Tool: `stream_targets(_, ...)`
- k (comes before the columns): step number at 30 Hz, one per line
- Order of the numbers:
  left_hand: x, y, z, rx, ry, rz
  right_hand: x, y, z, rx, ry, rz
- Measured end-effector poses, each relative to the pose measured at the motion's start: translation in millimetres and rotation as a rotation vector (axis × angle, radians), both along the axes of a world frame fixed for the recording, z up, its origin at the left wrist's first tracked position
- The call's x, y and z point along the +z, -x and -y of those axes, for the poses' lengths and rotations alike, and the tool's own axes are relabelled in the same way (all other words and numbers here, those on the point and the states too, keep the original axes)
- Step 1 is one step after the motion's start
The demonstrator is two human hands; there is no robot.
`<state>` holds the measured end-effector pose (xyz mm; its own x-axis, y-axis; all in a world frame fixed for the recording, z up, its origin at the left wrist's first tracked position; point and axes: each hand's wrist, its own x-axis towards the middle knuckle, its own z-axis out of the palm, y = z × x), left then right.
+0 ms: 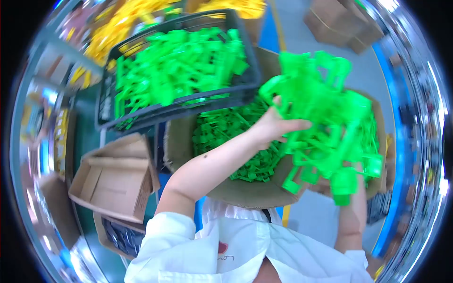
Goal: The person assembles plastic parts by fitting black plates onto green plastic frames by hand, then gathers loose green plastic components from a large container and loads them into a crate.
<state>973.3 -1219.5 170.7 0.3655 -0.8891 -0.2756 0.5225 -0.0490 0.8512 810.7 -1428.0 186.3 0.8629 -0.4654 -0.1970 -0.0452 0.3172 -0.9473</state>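
Observation:
A big tangled bunch of bright green plastic parts [321,104] is held up between both hands, blurred by motion; their exact kind is hard to make out. My left hand [273,125] presses into the bunch's left side, thumb stretched across it and fingers partly buried. On the other side, my right hand [357,170] supports the bunch from below and right, its fingers hidden by the parts. Under my left forearm stands a cardboard box [179,148] holding many similar green parts [257,165]. A second carton [375,186] with green parts lies beneath the bunch at right.
A dark plastic crate [177,109] heaped with green parts stands at the upper left. Yellow parts [115,28] lie beyond it. Opened small cartons [111,184] sit at left, above a box with dark plastic bags [122,236]. More cardboard boxes [337,23] stand on the floor behind.

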Motion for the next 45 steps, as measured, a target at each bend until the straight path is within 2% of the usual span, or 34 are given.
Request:
stream_targets(1, 21, -7, -10, 0.072, 0.102, 0.057, 25, -15, -1, 0.059, 0.058, -0.003)
stream_targets(2, 32, -15, -15, 0.132, 0.074, 0.062, 47, -34, -4, 0.125, 0.114, -0.001)
stream_targets(3, 42, -24, -18, 0.275, 0.202, 0.114, 67, -57, -10, 0.193, 0.166, 0.0)
stream_targets(6, 89, -74, -63, 0.381, 0.21, 0.099, 105, -144, -47, 0.393, 0.285, -0.008)
stream_targets(7, 90, -94, -77, 0.433, 0.207, 0.075, 110, -175, -65, 0.454, 0.306, -0.026)
stream_targets(10, 73, -157, -130, 0.582, 0.077, 0.052, 100, -267, -122, 0.611, 0.327, -0.104)
stream_targets(11, 66, -175, -156, 0.509, 0.13, 0.009, 91, -300, -139, 0.657, 0.342, -0.144)
stream_targets(13, 45, -211, -203, 0.56, -0.032, -0.03, 72, -354, -169, 0.72, 0.375, -0.232)
stream_targets(16, -7, -264, -270, 0.839, -0.373, -0.003, 31, -423, -203, 0.735, 0.471, -0.392)
stream_targets(17, -15, -270, -291, 0.946, -0.454, 0.039, 25, -428, -212, 0.68, 0.445, -0.394)
stream_targets(18, -54, -300, -320, 0.905, -0.472, 0.061, 17, -432, -220, 0.626, 0.419, -0.4)
stream_targets(19, -46, -294, -335, 0.952, -0.702, 0.208, 10, -434, -226, 0.571, 0.393, -0.41)
stream_targets(21, -71, -314, -374, 0.789, -1.087, 0.518, 20, -424, -232, 0.608, 0.492, -0.419)
stream_targets(22, -87, -323, -390, 0.632, -1.351, 0.872, 26, -413, -237, 0.599, 0.574, -0.425)
stream_targets(24, -125, -329, -422, 0.445, -1.271, 1.294, 23, -391, -243, 0.796, 1.007, -0.436)
stream_targets(25, -113, -322, -421, 0.2, -1.301, 1.294, -7, -383, -237, 0.827, 1.352, -0.249)
stream_targets(26, -88, -308, -421, -0.047, -1.319, 1.286, -26, -371, -239, 0.913, 1.374, -0.295)
stream_targets(28, -34, -269, -411, 0.133, -1.44, 1.21, -45, -350, -257, 0.921, 1.351, -0.253)
stream_targets(30, 10, -253, -405, 0.259, -1.471, 1.188, -53, -358, -273, 1.004, 1.394, -0.03)
stream_targets(31, 12, -258, -403, 0.408, -1.415, 1.262, -56, -360, -282, 1.046, 1.409, 0.081)
stream_targets(33, 7, -278, -390, 0.637, -1.257, 1.449, -50, -368, -304, 1.044, 1.668, 0.131)
stream_targets(34, -18, -295, -384, 0.618, -1.188, 1.489, -47, -373, -307, 1.035, 1.802, 0.155)
stream_targets(36, -79, -330, -376, 0.596, -1.049, 1.571, -58, -386, -298, 0.873, 1.834, 0.167)
stream_targets(38, -92, -312, -361, 0.461, -1.147, 1.514, -66, -395, -279, 0.802, 1.887, 0.136)
stream_targets(39, -77, -295, -354, 0.273, -1.26, 1.415, -70, -394, -257, 0.818, 1.924, 0.098)
stream_targets(40, -85, -282, -357, 0.204, -1.271, 1.466, -73, -391, -236, 0.837, 1.962, 0.057)
stream_targets(43, -87, -247, -369, 0.153, -1.14, 1.417, -63, -362, -188, 0.847, 1.895, -0.115)
stream_targets(45, -62, -238, -371, 0.11, -1.14, 1.341, -61, -350, -166, 0.82, 1.752, -0.212)
